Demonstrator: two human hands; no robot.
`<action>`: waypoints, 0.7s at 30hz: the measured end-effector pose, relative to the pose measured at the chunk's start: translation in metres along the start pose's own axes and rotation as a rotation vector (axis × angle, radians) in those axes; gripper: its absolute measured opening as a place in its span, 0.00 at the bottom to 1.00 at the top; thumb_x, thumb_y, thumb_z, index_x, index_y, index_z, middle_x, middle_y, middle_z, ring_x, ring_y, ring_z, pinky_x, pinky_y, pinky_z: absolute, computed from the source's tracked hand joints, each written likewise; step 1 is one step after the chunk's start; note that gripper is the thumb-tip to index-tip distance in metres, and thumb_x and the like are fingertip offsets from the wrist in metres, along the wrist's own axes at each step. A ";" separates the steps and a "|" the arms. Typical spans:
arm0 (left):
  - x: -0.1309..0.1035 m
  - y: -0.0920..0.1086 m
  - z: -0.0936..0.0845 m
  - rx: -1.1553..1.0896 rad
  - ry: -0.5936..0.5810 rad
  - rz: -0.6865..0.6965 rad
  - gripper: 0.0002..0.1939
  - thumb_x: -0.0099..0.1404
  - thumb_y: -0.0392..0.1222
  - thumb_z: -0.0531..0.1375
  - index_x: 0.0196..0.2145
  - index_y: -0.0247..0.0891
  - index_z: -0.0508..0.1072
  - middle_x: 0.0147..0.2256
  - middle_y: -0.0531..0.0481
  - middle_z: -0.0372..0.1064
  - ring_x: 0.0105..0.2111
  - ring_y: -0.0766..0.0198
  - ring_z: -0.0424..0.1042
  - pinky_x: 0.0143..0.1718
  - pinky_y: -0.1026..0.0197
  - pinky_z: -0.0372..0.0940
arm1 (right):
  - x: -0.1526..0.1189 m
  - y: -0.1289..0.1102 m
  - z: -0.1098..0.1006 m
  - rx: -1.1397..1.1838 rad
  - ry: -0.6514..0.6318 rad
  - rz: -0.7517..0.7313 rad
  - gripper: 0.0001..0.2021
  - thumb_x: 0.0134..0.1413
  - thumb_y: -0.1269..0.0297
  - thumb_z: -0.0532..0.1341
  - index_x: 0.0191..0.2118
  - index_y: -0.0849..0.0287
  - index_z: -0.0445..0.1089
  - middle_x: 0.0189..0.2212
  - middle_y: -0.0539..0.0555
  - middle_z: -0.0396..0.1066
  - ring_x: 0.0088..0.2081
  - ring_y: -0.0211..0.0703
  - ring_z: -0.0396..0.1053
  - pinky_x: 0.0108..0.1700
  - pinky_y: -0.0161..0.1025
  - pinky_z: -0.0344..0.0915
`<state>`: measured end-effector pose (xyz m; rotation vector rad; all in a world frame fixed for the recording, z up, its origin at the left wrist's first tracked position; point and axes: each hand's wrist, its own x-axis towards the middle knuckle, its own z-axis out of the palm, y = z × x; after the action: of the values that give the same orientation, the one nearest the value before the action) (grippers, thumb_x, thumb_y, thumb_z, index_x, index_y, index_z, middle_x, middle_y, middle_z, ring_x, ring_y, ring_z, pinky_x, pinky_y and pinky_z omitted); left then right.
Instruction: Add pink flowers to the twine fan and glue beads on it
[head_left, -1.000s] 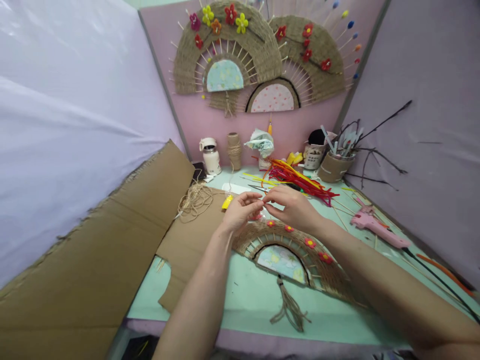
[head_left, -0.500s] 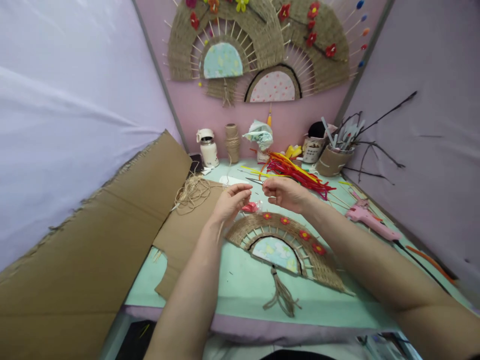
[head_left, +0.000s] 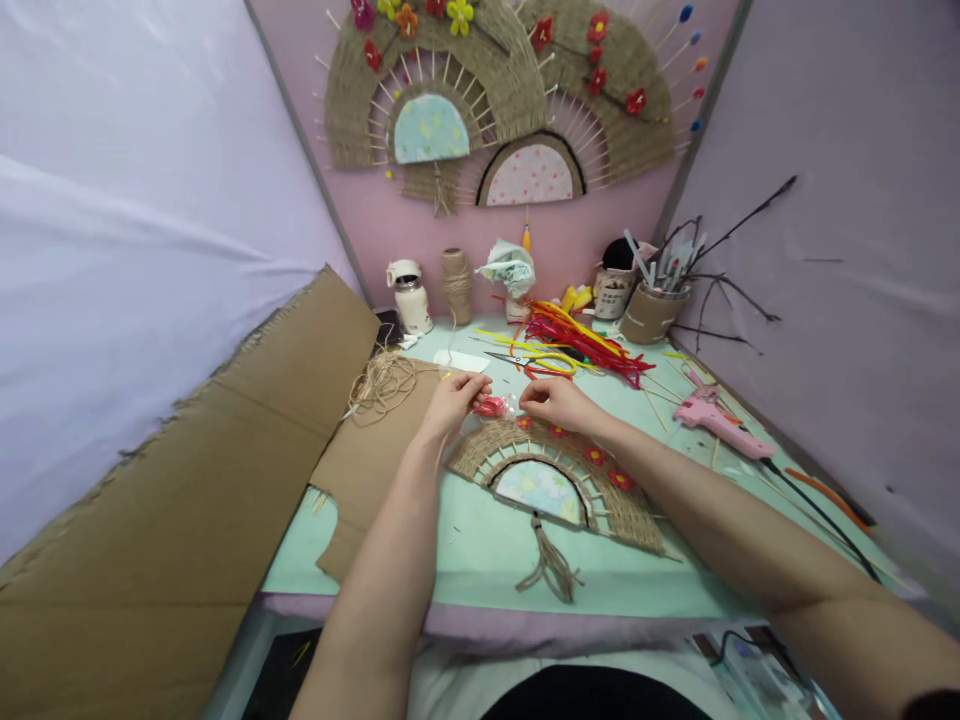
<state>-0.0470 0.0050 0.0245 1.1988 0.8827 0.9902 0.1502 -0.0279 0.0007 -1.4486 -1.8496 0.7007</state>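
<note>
A small clear bag with red pieces (head_left: 492,406) lies just above the woven fan. My left hand (head_left: 456,400) is at the bag's left side, its fingers closed at the bag's edge; whatever they pinch is too small to make out. To the right of the bag my right hand (head_left: 559,402) has its fingertips pressed together, and anything between them is hidden. Below both hands the woven twine fan (head_left: 491,440) lies on the table, with red flowers (head_left: 594,456), a pale blue floral half-disc (head_left: 541,486) and a twine tassel (head_left: 550,565).
Behind my hands lie scissors (head_left: 555,362) and red and yellow fuzzy stems (head_left: 589,340). A pink glue gun (head_left: 720,422) rests at right. Cardboard (head_left: 187,470) and tangled twine (head_left: 382,385) are at left. A bottle (head_left: 412,300) and twine spool (head_left: 457,288) stand behind.
Both hands have moved down toward the fan, the left one now at the bag. The scissors' handles have come into view. The whole view has shifted slightly.
</note>
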 end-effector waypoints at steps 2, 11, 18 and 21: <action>0.000 0.000 0.001 0.018 0.018 -0.034 0.05 0.52 0.32 0.61 0.30 0.32 0.73 0.25 0.51 0.69 0.21 0.74 0.62 0.25 0.69 0.57 | -0.001 0.001 0.003 -0.021 -0.010 -0.013 0.06 0.46 0.68 0.60 0.27 0.60 0.74 0.26 0.52 0.75 0.29 0.40 0.69 0.34 0.35 0.63; -0.002 -0.001 0.005 0.285 0.117 0.067 0.13 0.56 0.35 0.50 0.27 0.34 0.74 0.20 0.54 0.56 0.20 0.70 0.55 0.24 0.65 0.53 | -0.001 0.000 0.004 0.001 0.020 0.005 0.05 0.46 0.68 0.60 0.27 0.60 0.75 0.26 0.51 0.76 0.29 0.40 0.70 0.34 0.35 0.64; -0.006 -0.020 -0.003 1.047 -0.091 0.342 0.32 0.45 0.48 0.70 0.50 0.42 0.72 0.40 0.47 0.58 0.44 0.54 0.62 0.50 0.53 0.58 | -0.001 -0.003 0.000 0.046 0.080 -0.009 0.05 0.45 0.68 0.60 0.26 0.60 0.74 0.26 0.52 0.75 0.30 0.42 0.70 0.35 0.37 0.64; 0.002 -0.029 -0.004 1.116 -0.052 0.346 0.21 0.51 0.49 0.67 0.43 0.40 0.76 0.38 0.47 0.58 0.43 0.54 0.61 0.48 0.52 0.58 | -0.001 -0.005 -0.001 0.069 0.105 -0.018 0.05 0.46 0.66 0.61 0.25 0.60 0.74 0.25 0.52 0.74 0.29 0.41 0.68 0.35 0.37 0.63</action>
<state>-0.0461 0.0058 -0.0049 2.3643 1.2605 0.6948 0.1482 -0.0297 0.0048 -1.3961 -1.7400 0.6611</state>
